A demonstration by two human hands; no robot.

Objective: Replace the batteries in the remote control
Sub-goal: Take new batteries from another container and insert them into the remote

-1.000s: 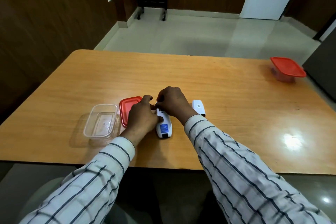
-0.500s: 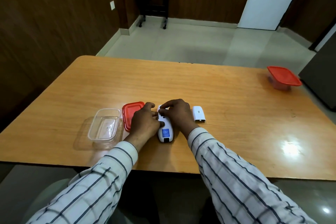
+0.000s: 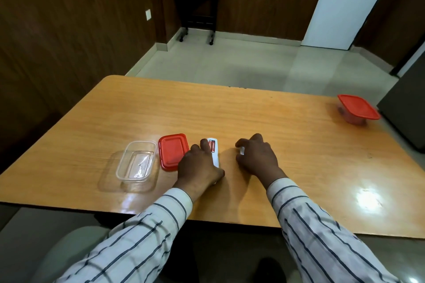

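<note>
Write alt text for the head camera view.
A left hand steadies a white remote with red batteries exposed, while the right hand covers a small white piece beside it on a wooden table.

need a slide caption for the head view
Left hand steadies the remote, red batteries seated in its open bay, while the right hand closes over the white cover.

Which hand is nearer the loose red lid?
Left. The left hand lies against the loose red lid's right edge; the right hand is farther right, past the remote.
</note>
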